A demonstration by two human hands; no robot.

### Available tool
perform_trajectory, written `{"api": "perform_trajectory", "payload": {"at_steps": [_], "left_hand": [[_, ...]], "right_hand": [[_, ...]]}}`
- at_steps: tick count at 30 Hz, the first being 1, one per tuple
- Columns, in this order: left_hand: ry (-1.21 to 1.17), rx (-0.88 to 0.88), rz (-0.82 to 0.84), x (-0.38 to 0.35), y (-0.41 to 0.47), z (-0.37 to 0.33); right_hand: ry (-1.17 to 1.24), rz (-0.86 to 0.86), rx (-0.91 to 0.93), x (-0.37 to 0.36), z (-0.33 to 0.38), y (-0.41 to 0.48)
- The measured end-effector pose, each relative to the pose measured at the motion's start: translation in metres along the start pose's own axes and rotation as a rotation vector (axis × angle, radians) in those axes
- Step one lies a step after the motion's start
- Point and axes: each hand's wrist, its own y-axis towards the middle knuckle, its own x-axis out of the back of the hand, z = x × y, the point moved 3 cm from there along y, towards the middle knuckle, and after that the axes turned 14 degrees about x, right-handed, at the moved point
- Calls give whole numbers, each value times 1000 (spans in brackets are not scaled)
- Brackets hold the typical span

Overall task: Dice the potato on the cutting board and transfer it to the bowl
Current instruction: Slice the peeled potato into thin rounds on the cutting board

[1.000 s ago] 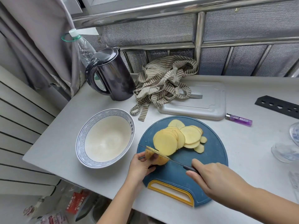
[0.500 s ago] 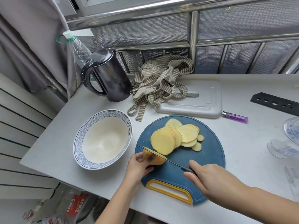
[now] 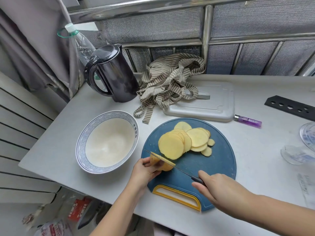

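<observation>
Head view: left fingers (image 3: 144,161) grip pale-yellow potato stub (image 3: 164,166); right fingers (image 3: 204,174) hold knife (image 3: 181,170) across it.

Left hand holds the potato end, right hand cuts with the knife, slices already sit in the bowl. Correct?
Not quite. The head view shows the slices lying on the blue cutting board; the bowl holds none. The rest stands: left hand holds the potato end, right hand grips the knife.

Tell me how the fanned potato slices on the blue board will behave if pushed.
The potato slices overlap in a loose fan, so a push would probably slide them apart rather than move them together. Their fresh-cut faces are likely damp and slippery. Thin and flat, they should not roll.
</observation>
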Motion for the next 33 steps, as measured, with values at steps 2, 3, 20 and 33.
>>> {"api": "perform_trajectory", "payload": {"at_steps": [2, 3, 20, 33], "left_hand": [[0, -8, 1, 0, -1, -1], [-5, -5, 0, 0, -1, -2], [-13, -36, -82, -2, -12, -2], [-73, -33, -68, 0, -14, 1]], "right_hand": [[-15, 16, -7, 2, 2, -1], [-22, 20, -4, 2, 2, -1], [-77, 38, 26, -4, 5, 36], [-81, 70, -11, -16, -5, 7]]}}
